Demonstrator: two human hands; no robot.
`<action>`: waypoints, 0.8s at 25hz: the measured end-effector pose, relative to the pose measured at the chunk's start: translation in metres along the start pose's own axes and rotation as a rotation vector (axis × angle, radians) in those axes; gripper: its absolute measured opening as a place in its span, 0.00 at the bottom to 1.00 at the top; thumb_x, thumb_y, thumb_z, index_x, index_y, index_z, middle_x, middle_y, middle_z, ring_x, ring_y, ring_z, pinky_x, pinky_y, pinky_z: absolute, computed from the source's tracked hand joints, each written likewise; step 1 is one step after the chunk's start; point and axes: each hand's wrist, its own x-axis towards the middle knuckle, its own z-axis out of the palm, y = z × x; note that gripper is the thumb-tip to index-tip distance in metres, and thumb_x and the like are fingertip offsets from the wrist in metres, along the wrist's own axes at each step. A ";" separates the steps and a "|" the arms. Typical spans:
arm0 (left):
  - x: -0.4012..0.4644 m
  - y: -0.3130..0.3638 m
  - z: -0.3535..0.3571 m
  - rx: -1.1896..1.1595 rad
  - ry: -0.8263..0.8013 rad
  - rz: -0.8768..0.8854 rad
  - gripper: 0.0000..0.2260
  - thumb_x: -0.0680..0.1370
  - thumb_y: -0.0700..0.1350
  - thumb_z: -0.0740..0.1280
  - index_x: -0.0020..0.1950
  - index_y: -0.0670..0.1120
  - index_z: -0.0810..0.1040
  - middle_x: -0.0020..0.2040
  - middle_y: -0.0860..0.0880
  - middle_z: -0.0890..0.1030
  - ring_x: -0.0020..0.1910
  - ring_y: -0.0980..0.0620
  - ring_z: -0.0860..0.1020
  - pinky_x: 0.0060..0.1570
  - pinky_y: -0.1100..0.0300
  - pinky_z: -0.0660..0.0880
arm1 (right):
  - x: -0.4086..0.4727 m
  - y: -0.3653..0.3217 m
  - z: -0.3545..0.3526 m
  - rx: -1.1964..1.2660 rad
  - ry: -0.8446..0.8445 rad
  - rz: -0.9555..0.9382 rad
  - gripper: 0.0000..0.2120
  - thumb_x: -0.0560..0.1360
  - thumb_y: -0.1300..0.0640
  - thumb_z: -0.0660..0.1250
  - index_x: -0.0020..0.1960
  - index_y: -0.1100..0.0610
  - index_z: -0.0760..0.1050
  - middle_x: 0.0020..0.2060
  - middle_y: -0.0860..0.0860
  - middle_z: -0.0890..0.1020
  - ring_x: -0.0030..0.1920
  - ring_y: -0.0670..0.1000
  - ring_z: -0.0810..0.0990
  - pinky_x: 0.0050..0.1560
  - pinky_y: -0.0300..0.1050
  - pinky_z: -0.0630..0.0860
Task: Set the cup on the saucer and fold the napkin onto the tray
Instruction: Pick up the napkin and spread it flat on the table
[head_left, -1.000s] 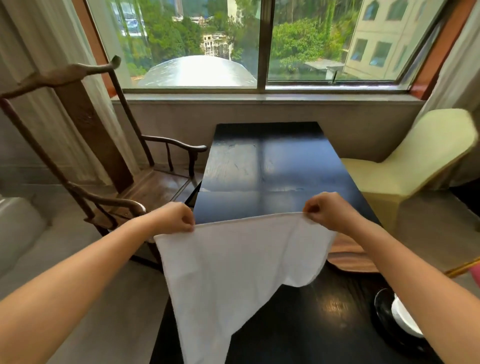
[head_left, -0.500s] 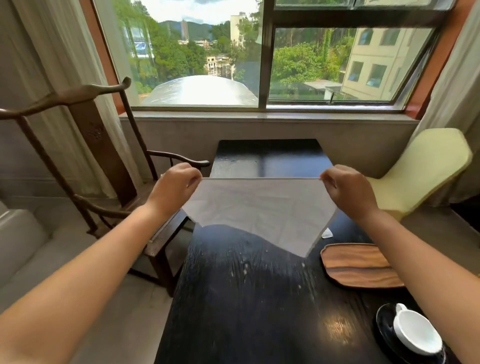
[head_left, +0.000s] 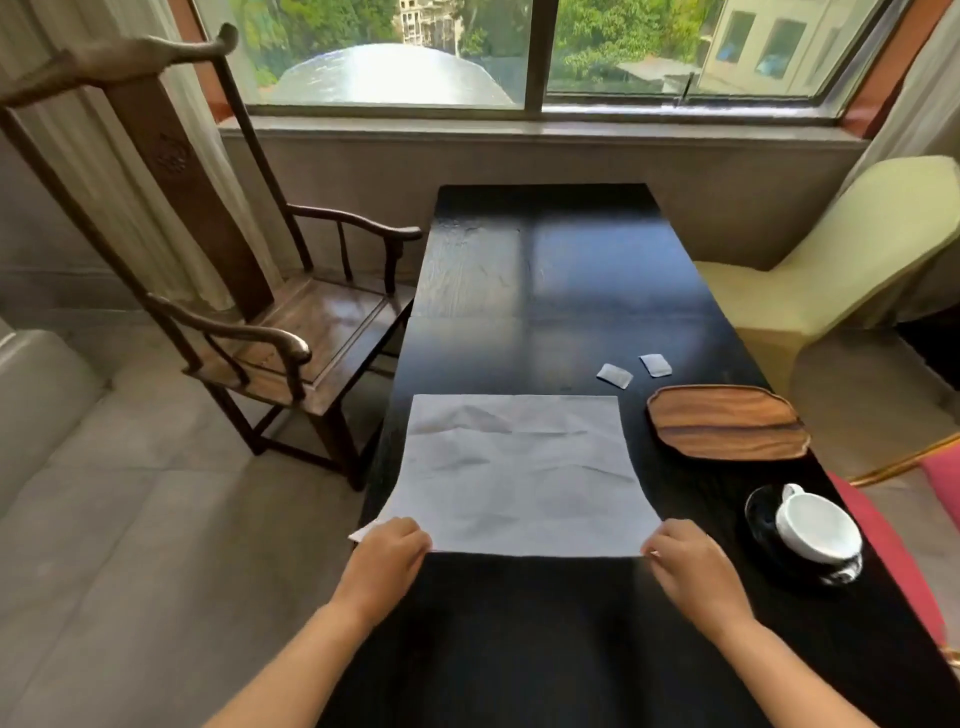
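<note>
A white napkin (head_left: 519, 473) lies spread flat on the black table (head_left: 545, 280). My left hand (head_left: 389, 553) pinches its near left corner, which juts past the table's left edge. My right hand (head_left: 683, 558) pinches the near right corner. To the right of the napkin rests an oval wooden tray (head_left: 727, 422) with nothing on it. Nearer me on the right, a white cup (head_left: 818, 526) sits on a dark glossy saucer (head_left: 761, 522).
Two small white sachets (head_left: 614, 375) lie beyond the tray. A dark wooden armchair (head_left: 291, 332) stands left of the table and a pale green chair (head_left: 852, 260) at the right. A red chair seat (head_left: 883, 545) borders the table's right edge. A window runs behind.
The napkin was held up in the air by its top corners; now it lies flat on the table, and both hands have come down to its near corners.
</note>
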 end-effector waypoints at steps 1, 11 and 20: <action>-0.016 0.003 0.014 -0.013 -0.032 -0.045 0.06 0.67 0.36 0.72 0.33 0.45 0.79 0.32 0.50 0.78 0.31 0.52 0.76 0.30 0.59 0.73 | -0.018 0.001 0.012 0.007 -0.038 0.050 0.10 0.59 0.67 0.77 0.32 0.56 0.78 0.32 0.49 0.78 0.32 0.51 0.77 0.32 0.40 0.69; -0.119 0.029 0.084 0.026 -0.218 -0.273 0.08 0.66 0.33 0.73 0.30 0.42 0.77 0.30 0.48 0.76 0.28 0.50 0.73 0.24 0.55 0.71 | -0.112 0.012 0.070 -0.009 -0.210 0.149 0.06 0.64 0.67 0.74 0.33 0.59 0.79 0.31 0.51 0.78 0.30 0.51 0.75 0.29 0.45 0.74; -0.166 0.043 0.117 -0.044 -0.052 -0.262 0.07 0.66 0.31 0.74 0.35 0.40 0.79 0.32 0.47 0.78 0.31 0.49 0.76 0.25 0.64 0.69 | -0.161 0.022 0.093 0.044 -0.104 0.082 0.07 0.62 0.70 0.74 0.37 0.62 0.79 0.33 0.53 0.78 0.32 0.54 0.76 0.30 0.43 0.71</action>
